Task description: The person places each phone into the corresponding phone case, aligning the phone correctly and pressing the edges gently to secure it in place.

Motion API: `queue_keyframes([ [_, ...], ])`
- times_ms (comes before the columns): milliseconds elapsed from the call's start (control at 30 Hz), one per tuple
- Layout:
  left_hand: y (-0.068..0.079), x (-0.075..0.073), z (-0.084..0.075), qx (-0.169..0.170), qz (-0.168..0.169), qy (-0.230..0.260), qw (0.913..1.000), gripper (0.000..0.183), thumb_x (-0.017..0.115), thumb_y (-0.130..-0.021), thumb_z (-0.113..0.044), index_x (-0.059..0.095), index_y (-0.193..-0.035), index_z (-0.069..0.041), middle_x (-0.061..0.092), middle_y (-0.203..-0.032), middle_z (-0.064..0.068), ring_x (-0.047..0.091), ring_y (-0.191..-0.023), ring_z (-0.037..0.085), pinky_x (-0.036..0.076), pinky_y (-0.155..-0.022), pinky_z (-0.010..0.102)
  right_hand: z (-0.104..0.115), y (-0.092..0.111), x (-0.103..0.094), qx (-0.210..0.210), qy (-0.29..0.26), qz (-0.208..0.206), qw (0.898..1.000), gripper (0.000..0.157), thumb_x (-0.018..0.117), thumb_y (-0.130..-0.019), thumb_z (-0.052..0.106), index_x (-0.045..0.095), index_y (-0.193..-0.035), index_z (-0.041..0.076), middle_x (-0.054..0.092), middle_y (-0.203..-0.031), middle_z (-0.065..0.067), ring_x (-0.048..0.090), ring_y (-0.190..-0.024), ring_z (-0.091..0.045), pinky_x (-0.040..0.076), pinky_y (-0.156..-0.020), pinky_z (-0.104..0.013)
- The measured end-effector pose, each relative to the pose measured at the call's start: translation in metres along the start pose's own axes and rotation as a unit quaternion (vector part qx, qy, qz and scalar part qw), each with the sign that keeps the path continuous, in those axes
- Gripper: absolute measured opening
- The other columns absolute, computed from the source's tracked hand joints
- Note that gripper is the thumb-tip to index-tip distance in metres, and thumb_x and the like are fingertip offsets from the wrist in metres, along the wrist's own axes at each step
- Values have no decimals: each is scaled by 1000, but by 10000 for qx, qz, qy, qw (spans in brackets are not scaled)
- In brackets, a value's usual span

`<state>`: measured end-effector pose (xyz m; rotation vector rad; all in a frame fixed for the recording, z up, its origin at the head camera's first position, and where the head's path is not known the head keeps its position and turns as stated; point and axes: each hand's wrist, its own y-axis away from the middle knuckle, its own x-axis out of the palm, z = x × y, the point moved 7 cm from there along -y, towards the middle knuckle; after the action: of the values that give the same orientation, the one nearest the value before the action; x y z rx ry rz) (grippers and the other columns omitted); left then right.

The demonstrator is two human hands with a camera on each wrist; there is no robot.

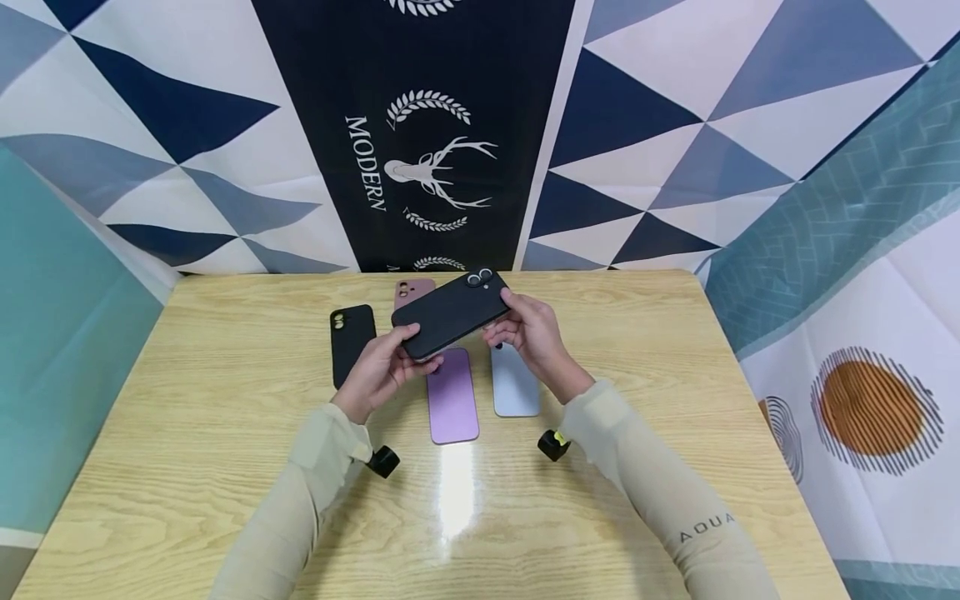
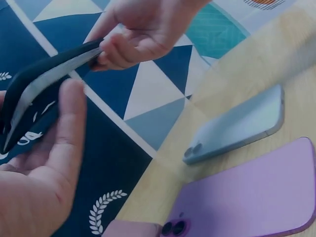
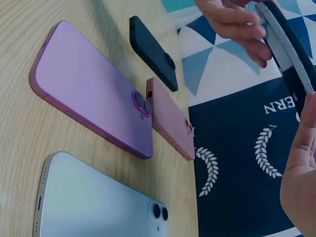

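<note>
- Head view: bright, even light; focus mostly crisp.
- Table [image 1: 187,417]: one elongated white glare patch, directly below the purple phone [image 1: 453,404].
- Sleeves [image 1: 660,492]: faint, soft-edged shadows on the table along their inner sides.
- Wrist views: dimmer, hazy, fine detail smeared.
- Left hand [image 2: 44,187]: soft-edged in left wrist view.
- Pale blue phone [image 3: 98,207]: milky sheen, right wrist view.

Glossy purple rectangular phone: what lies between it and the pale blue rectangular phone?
Right wrist view: only a bare strip of light wood-grain tabletop between the purple phone and the pale blue phone.
</note>
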<state>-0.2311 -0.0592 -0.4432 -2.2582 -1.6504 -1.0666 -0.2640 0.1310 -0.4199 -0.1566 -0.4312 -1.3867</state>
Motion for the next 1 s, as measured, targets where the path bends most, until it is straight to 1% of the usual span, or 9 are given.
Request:
queue_keyframes([
  [67,1,1,-1,146,36,-28,9999,17,46,-98,-14,53,-108,-3,72,-85,7,71,-77,18,59,-74,27,0,-1,0,-29,22,-36,10000,28,42,-101,23,54,-87,2,68,-61,-3,66,-53,-12,56,-53,-22],
  [133,2,1,-3,344,-42,-101,9993,13,49,-97,-12,59,-98,-4,72,-83,6,71,-75,17,58,-74,25,0,-2,0,-7,27,-76,10000,28,41,-101,23,54,-88,1,68,-61,-3,66,-53,-11,56,-54,-22],
  [200,2,1,-6,505,-145,-218,9984,14,50,-97,-11,62,-93,-7,72,-82,5,70,-73,15,58,-73,24,0,-3,0,49,21,-91,9999,28,41,-101,23,54,-90,1,68,-61,-3,66,-53,-11,57,-54,-22],
  [300,3,0,-10,682,-295,-418,9964,14,51,-97,-12,64,-92,-8,72,-80,3,70,-71,12,58,-72,22,-2,-3,1,223,118,-71,9997,30,43,-100,25,55,-89,-1,68,-61,-4,66,-53,-12,57,-54,-23],
  [400,5,-2,-14,790,-356,-531,9948,15,51,-97,-14,64,-95,-8,72,-80,2,69,-70,11,57,-70,20,-5,-3,1,536,434,6,9976,36,45,-99,30,57,-83,0,67,-60,-4,65,-51,-13,57,-52,-24],
  [533,6,-5,-15,780,-378,-578,9946,17,51,-97,-16,64,-97,-6,73,-82,3,69,-70,10,57,-69,19,-10,-2,-3,847,1017,57,9912,44,45,-97,38,53,-72,3,62,-54,-1,59,-44,-11,52,-44,-22],
  [700,4,-8,-16,713,-454,-628,9944,18,51,-97,-18,62,-101,-4,72,-82,3,68,-69,9,57,-68,18,-11,-2,-5,817,1532,46,9848,47,45,-96,45,47,-67,7,54,-51,1,49,-40,-9,44,-40,-20],
  [867,2,-7,-14,644,-406,-744,9943,17,49,-98,-18,61,-98,-5,72,-81,2,68,-69,8,57,-68,18,-12,2,-8,852,1529,-31,9846,49,45,-96,44,43,-62,9,48,-48,1,46,-38,-11,42,-40,-21],
  [1000,2,-7,-15,658,-432,-754,9940,18,48,-98,-18,62,-97,-6,72,-80,1,68,-68,8,57,-67,18,-13,3,-7,814,1517,-9,9851,51,44,-97,44,38,-60,9,42,-46,1,43,-38,-12,38,-39,-22],
])
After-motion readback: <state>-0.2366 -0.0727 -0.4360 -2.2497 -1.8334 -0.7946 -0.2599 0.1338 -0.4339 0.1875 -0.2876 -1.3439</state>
